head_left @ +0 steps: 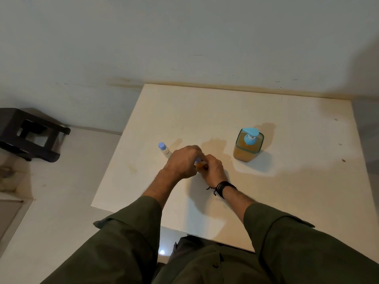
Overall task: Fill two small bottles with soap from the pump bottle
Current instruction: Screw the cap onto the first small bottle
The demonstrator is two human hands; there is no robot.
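Both hands meet mid-table (287, 201) on one small bottle (199, 165) holding amber soap. Left hand (183, 161) curls over its top, fingers around the blue cap; right hand (213, 171) grips the body from the side (bottle mostly hidden, can't tell whether the cap is seated). Second small bottle (165, 150), blue cap on, stands just left of the left hand. Pump bottle (248, 145), amber soap with a blue pump, stands apart on the right. Dark stool (30, 134) on the floor, left.

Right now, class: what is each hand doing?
Left hand: grips the small bottle's cap.
Right hand: holds that bottle's body.
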